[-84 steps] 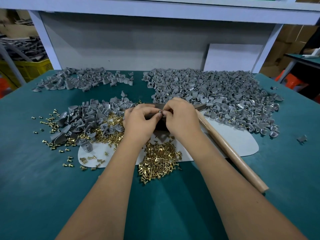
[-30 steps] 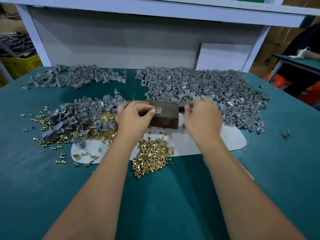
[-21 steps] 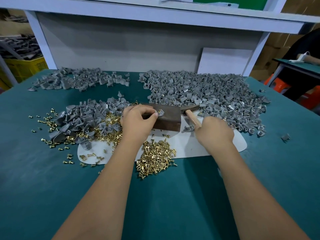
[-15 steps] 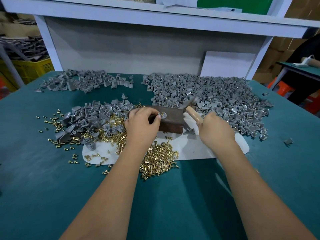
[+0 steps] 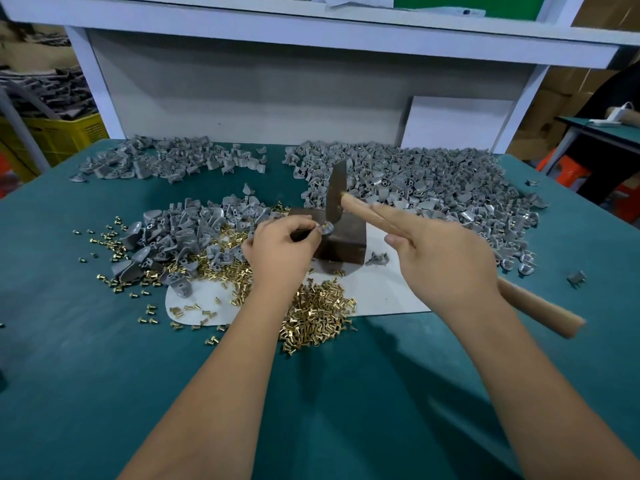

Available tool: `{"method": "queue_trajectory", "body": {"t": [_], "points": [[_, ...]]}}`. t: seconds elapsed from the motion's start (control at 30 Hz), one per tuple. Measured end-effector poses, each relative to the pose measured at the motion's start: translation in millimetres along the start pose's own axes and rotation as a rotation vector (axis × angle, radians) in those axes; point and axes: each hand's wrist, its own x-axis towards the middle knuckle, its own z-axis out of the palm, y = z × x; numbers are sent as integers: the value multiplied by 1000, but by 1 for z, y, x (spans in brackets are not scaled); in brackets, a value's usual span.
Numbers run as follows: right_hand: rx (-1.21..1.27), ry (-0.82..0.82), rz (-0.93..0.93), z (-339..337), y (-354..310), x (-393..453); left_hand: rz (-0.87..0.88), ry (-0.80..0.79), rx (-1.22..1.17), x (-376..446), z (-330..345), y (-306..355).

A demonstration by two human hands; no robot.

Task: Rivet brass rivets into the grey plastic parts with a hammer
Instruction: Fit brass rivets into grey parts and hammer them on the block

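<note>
My left hand [image 5: 282,245] pinches a small grey plastic part [image 5: 327,229] with a brass rivet in it, set on the top of a dark metal block [image 5: 343,245]. My right hand [image 5: 440,258] grips the wooden handle of a hammer [image 5: 360,211], index finger stretched along it. The hammer's metal head [image 5: 335,195] stands just above the part. A heap of loose brass rivets [image 5: 318,320] lies in front of the block. Grey plastic parts [image 5: 194,233] mixed with rivets lie to the left.
A white mat [image 5: 391,296] lies under the block on the green table [image 5: 104,358]. A large pile of grey parts [image 5: 433,188] fills the back right, a smaller one [image 5: 166,162] the back left. A yellow crate [image 5: 59,136] stands beyond the table's left edge.
My right hand left the part, took the hammer by its handle and raised it, bringing the head over the block. My left hand has stayed pinching the part on the block.
</note>
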Motion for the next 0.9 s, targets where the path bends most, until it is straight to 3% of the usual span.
{"method": "queue_trajectory", "body": {"t": [0.17, 0.33, 0.5, 0.6, 0.77, 0.9], "points": [[126, 207, 18, -8, -1, 0, 36, 54, 116, -3, 3, -2], [-26, -45, -20, -6, -6, 4, -7, 57, 26, -2, 1, -1], [75, 189, -45, -11, -10, 8, 6, 58, 68, -2, 2, -3], [-109, 54, -73, 2, -14, 1, -11, 50, 7, -2, 1, -2], [-98, 211, 3, 1, -18, -3, 40, 83, 62, -2, 3, -4], [-206, 147, -69, 7, -20, -5, -14, 73, 8, -3, 3, -2]]}}
